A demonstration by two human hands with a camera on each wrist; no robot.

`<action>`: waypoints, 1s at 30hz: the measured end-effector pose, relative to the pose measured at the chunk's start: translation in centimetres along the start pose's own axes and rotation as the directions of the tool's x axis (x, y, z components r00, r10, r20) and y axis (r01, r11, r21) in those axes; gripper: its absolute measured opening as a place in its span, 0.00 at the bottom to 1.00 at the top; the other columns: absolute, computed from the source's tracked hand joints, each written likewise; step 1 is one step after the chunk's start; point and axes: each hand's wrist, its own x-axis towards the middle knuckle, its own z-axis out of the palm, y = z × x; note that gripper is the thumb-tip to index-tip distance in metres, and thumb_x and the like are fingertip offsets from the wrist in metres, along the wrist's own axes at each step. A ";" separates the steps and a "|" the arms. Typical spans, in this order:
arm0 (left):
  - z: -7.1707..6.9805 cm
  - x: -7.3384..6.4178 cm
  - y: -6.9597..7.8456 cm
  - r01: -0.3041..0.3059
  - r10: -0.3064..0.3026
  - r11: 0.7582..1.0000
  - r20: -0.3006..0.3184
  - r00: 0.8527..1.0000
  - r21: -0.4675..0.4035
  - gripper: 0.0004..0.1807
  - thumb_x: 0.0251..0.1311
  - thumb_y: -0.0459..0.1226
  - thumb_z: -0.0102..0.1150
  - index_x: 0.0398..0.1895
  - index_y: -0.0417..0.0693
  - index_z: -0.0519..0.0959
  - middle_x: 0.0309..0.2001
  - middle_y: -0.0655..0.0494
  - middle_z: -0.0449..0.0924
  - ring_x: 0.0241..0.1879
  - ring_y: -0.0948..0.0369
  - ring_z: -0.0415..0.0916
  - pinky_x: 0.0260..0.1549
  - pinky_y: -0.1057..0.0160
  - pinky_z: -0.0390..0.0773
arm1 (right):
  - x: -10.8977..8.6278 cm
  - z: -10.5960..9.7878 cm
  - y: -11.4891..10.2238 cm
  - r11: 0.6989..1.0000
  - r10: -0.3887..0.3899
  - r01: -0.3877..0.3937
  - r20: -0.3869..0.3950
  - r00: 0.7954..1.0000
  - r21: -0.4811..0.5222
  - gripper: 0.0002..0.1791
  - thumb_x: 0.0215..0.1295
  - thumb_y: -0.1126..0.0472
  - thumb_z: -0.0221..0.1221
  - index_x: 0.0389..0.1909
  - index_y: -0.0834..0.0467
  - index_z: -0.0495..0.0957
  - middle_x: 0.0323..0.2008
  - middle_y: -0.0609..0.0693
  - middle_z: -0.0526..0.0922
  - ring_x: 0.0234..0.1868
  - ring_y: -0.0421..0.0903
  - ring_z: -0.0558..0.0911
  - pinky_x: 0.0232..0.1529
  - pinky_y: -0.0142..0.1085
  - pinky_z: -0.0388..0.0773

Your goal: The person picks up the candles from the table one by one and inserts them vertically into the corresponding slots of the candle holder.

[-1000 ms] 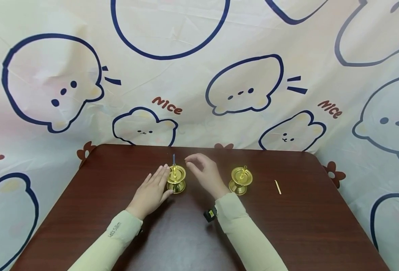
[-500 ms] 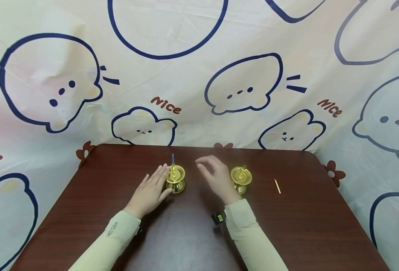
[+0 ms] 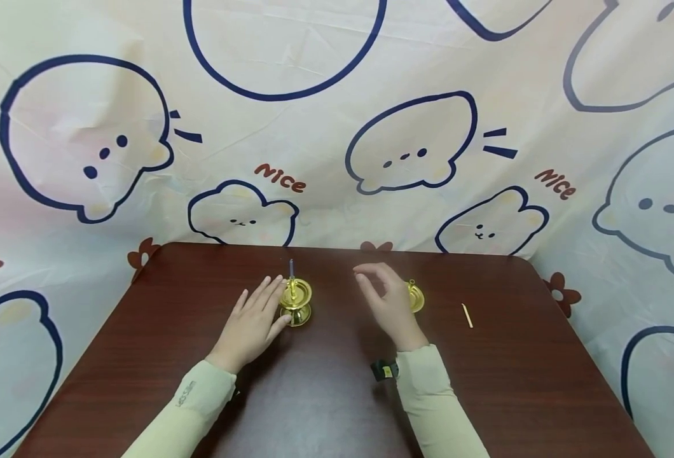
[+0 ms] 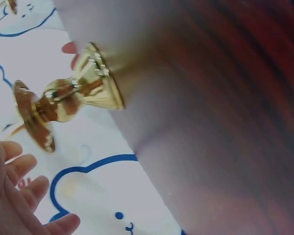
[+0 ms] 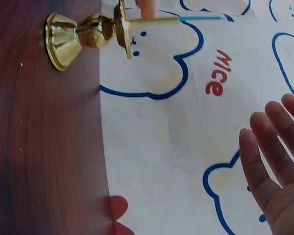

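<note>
One shiny gold metal pedestal holder [image 3: 302, 299] carries one slender upright blue rod [image 3: 292, 270]; a second gold metal holder [image 3: 418, 298], at its three o'clock, is partly hidden by the right hand [image 3: 391, 302], whose fingers are loosely extended, thumb apart. Farther toward three lies one pale-yellow stick [image 3: 467, 316]. Between eight and nine, the left hand [image 3: 251, 321] spreads straight fingers beside the first holder; whether they touch, I cannot tell.

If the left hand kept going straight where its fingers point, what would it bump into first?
Probably the thin blue stick or the gold holder it stands in: the left hand is right beside them. Depth is hard to judge, so it might slip past.
</note>
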 end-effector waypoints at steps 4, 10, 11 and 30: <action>-0.5 -0.1 0.6 -0.008 0.008 1.000 -0.030 0.999 0.016 0.37 0.74 0.52 0.52 0.79 0.46 0.58 0.79 0.49 0.57 0.78 0.50 0.50 0.71 0.36 0.55 | -0.2 -1.1 0.1 1.000 0.009 -0.010 -0.030 1.000 -0.027 0.10 0.73 0.62 0.60 0.51 0.58 0.83 0.48 0.50 0.85 0.50 0.47 0.83 0.52 0.52 0.82; -1.1 -0.4 1.7 -0.047 0.053 0.997 -0.098 0.994 0.064 0.34 0.73 0.52 0.54 0.75 0.44 0.66 0.73 0.45 0.67 0.72 0.47 0.64 0.66 0.37 0.65 | -0.3 -2.8 0.2 0.998 0.008 -0.013 -0.082 0.997 -0.059 0.10 0.73 0.62 0.60 0.50 0.59 0.83 0.47 0.50 0.85 0.49 0.46 0.84 0.52 0.34 0.82; -1.2 -0.5 1.9 -0.056 0.064 0.996 -0.109 0.992 0.074 0.33 0.72 0.52 0.54 0.74 0.43 0.67 0.72 0.45 0.69 0.70 0.47 0.66 0.65 0.38 0.66 | -0.3 -3.0 0.2 0.998 0.013 -0.018 -0.089 0.996 -0.059 0.10 0.73 0.62 0.60 0.50 0.59 0.83 0.47 0.50 0.85 0.49 0.47 0.84 0.52 0.30 0.80; -1.7 0.2 7.1 -0.279 0.297 0.953 -0.200 0.934 0.114 0.29 0.70 0.47 0.57 0.70 0.44 0.73 0.66 0.48 0.75 0.64 0.48 0.73 0.63 0.43 0.71 | -0.6 -6.6 1.3 0.990 0.002 -0.031 -0.199 0.980 -0.141 0.09 0.73 0.64 0.60 0.50 0.59 0.84 0.46 0.51 0.85 0.46 0.44 0.82 0.44 0.22 0.77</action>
